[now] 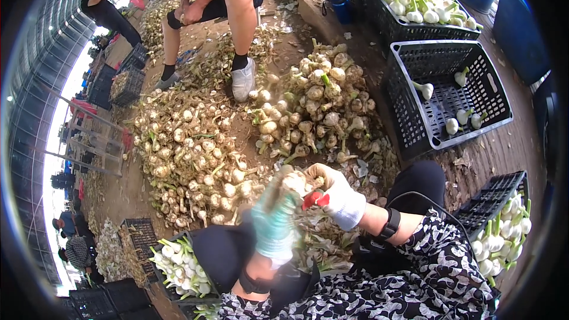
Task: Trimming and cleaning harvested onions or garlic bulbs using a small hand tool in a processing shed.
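Note:
My left hand (273, 220), in a blurred teal and white glove, grips a garlic bulb (293, 184) in front of my knees. My right hand (340, 195) wears a white glove and holds a small red tool (314, 200) close against the bulb. Most of that tool is hidden by the fingers. Just beyond my hands lie a heap of untrimmed garlic (191, 155) to the left and a second garlic pile (324, 98) with dirt and dry stalks. Loose garlic skins (324, 249) cover the ground between my legs.
A black plastic crate (449, 140) holding several cleaned bulbs stands at right; fuller crates (438, 31) are behind it. Trimmed garlic (502, 240) lies by my right side, and more garlic (180, 266) by my left knee. A seated person (209, 0) faces me across the piles. A blue bottle (338, 5) stands near the crates.

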`<state>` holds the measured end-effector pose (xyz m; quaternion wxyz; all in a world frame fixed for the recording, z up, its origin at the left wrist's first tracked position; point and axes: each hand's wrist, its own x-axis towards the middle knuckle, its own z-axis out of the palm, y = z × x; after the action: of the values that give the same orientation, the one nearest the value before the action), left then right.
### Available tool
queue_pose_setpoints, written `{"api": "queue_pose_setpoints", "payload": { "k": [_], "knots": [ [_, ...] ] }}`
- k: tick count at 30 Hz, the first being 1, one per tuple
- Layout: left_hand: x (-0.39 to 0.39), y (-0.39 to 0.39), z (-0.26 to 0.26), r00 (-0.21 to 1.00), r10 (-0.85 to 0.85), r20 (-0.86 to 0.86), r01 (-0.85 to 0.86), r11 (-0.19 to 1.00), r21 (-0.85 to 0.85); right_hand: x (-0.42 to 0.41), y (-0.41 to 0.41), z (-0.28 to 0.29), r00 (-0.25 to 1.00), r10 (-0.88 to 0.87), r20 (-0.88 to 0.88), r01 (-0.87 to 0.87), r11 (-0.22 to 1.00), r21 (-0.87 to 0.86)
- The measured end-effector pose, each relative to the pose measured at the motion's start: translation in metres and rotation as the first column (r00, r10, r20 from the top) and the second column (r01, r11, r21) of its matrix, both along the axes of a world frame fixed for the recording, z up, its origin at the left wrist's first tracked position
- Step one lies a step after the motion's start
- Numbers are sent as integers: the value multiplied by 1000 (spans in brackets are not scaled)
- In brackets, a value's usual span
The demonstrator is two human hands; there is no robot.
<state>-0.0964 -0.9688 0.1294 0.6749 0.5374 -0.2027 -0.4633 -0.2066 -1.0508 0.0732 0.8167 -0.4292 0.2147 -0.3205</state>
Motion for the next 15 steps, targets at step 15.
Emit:
{"api": "queue_pose_setpoints", "payload": {
  "k": [15],
  "knots": [
    [12, -1, -2, 985, 37, -167, -10, 988, 157, -17, -23, 16, 981, 173, 87, -176, 984, 32]
  ]
}}
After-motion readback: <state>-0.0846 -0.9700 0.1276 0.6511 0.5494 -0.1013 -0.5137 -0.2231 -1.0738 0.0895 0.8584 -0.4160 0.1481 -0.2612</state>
